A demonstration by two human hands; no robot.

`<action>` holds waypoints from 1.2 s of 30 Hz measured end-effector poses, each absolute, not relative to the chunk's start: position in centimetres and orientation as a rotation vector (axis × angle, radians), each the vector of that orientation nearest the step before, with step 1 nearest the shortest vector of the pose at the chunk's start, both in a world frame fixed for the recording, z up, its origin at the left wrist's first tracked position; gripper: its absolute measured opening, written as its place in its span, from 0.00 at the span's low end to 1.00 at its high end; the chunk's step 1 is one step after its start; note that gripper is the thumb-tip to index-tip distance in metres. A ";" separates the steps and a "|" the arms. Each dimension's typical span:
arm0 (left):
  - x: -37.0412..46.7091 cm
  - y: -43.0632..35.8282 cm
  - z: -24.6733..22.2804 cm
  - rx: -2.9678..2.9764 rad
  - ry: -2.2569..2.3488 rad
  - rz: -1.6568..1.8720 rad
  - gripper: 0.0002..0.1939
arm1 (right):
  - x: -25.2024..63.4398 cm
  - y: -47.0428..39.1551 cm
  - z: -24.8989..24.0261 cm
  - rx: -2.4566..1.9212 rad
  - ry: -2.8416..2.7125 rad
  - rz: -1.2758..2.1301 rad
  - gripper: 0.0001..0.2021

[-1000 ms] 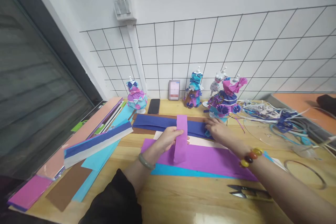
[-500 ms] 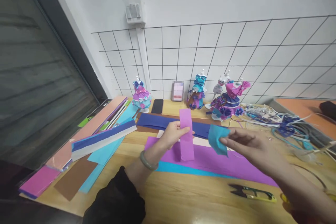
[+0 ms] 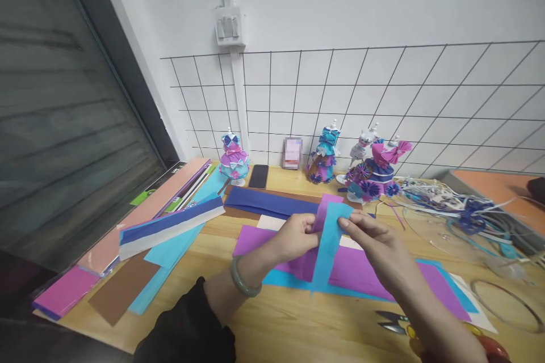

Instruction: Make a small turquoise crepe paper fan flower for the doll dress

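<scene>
Head: left hand (image 3: 298, 236) pinches purple strip (image 3: 327, 204); right hand (image 3: 370, 233) pinches blue strip (image 3: 330, 249), overlapping it. Both strips above large purple sheet (image 3: 361, 272). Snips (image 3: 394, 322) partly under right forearm. 4 dressed mini forms (image 3: 233, 161) at back, phone (image 3: 259, 176) near 1.

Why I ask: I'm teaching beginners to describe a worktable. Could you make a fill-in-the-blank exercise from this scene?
The right hand holds the front strip, which is coloured ____.
The left hand holds the rear strip, which is coloured ____.
A bangle circles the ____ wrist.
The number of small dressed mannequins standing left of the dark phone is ____.

Missing words, in order: light blue; purple; left; one.
</scene>
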State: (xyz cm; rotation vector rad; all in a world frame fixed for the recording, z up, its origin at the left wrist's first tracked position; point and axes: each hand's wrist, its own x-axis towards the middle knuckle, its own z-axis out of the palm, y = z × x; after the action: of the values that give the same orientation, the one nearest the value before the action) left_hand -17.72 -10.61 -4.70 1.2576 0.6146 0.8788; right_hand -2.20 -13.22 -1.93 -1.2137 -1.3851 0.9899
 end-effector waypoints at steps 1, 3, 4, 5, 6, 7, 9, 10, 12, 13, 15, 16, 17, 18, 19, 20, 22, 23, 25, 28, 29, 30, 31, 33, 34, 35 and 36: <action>-17.7 -10.7 -4.7 1.238 0.618 0.863 0.17 | -2.2 -13.1 -2.1 -1.226 -1.360 0.971 0.10; -17.6 -10.8 -4.6 1.199 0.619 0.834 0.19 | -2.1 -13.1 -2.4 -1.235 -1.321 0.999 0.09; -17.6 -10.8 -4.5 1.188 0.619 0.824 0.19 | -2.1 -13.0 -2.5 -1.231 -1.313 1.034 0.09; -17.6 -10.8 -4.5 1.189 0.623 0.822 0.19 | -2.1 -13.0 -2.6 -1.222 -1.310 1.067 0.09; -17.6 -10.8 -4.5 1.202 0.628 0.826 0.18 | -2.1 -13.0 -2.7 -1.210 -1.309 1.091 0.09; -17.6 -10.8 -4.6 1.220 0.637 0.836 0.16 | -2.1 -13.0 -2.6 -1.197 -1.308 1.102 0.09; -17.5 -10.8 -4.7 1.256 0.648 0.848 0.14 | -2.1 -13.1 -2.5 -1.176 -1.309 1.088 0.08; -17.5 -10.8 -4.8 1.268 0.647 0.846 0.14 | -2.1 -13.1 -2.4 -1.174 -1.307 1.070 0.08; -17.4 -10.8 -5.1 1.281 0.641 0.830 0.14 | -2.1 -13.2 -2.2 -1.183 -1.298 1.041 0.08; -17.4 -10.8 -5.1 1.286 0.640 0.822 0.15 | -2.1 -13.3 -2.1 -1.188 -1.295 1.033 0.08; -17.3 -10.9 -5.2 1.295 0.636 0.812 0.16 | -2.1 -13.4 -2.1 -1.198 -1.287 1.029 0.08; -17.2 -10.9 -5.2 1.296 0.630 0.808 0.16 | -2.1 -13.4 -2.1 -1.201 -1.283 1.028 0.08; -17.2 -11.0 -5.1 1.292 0.619 0.807 0.17 | -2.1 -13.4 -2.1 -1.201 -1.281 1.025 0.08; -17.1 -11.0 -5.0 1.286 0.604 0.809 0.17 | -2.1 -13.4 -2.1 -1.199 -1.280 1.021 0.08; -17.1 -11.0 -4.9 1.278 0.588 0.816 0.17 | -2.1 -13.4 -2.2 -1.197 -1.280 1.016 0.07; -17.1 -10.9 -4.7 1.270 0.574 0.832 0.17 | -2.0 -13.5 -2.2 -1.194 -1.282 1.011 0.07; -17.1 -10.9 -4.5 1.250 0.563 0.869 0.17 | -1.9 -13.5 -2.2 -1.192 -1.286 0.990 0.07; -17.1 -10.9 -4.3 1.233 0.568 0.883 0.18 | -1.9 -13.5 -2.2 -1.194 -1.287 0.979 0.07; -17.2 -11.0 -4.2 1.175 0.591 0.905 0.19 | -1.8 -13.6 -2.3 -1.203 -1.293 0.960 0.08; -17.2 -11.2 -4.0 1.147 0.641 0.932 0.20 | -1.7 -13.7 -2.5 -1.216 -1.313 0.930 0.08; -17.2 -11.3 -4.1 1.169 0.647 0.935 0.19 | -1.8 -13.7 -2.6 -1.220 -1.319 0.911 0.08; -17.1 -11.3 -4.1 1.200 0.646 0.932 0.19 | -1.8 -13.7 -2.7 -1.226 -1.324 0.891 0.07; -17.0 -11.4 -4.2 1.228 0.639 0.924 0.19 | -1.8 -13.7 -2.8 -1.231 -1.326 0.870 0.07; -16.9 -11.4 -4.4 1.255 0.627 0.914 0.20 | -1.8 -13.6 -3.0 -1.239 -1.331 0.843 0.06; -16.9 -11.3 -4.6 1.263 0.629 0.916 0.20 | -1.9 -13.6 -3.1 -1.243 -1.333 0.839 0.07; -16.9 -11.3 -4.7 1.270 0.636 0.920 0.19 | -1.9 -13.5 -3.1 -1.246 -1.338 0.842 0.07; -16.9 -11.2 -4.9 1.273 0.641 0.921 0.19 | -1.9 -13.5 -3.2 -1.248 -1.338 0.849 0.07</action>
State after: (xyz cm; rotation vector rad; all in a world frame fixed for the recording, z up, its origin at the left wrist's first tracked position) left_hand -16.86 -11.18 -4.90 1.2729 0.6408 0.9213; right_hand -1.88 -13.47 -3.18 -1.2478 -1.3384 0.8491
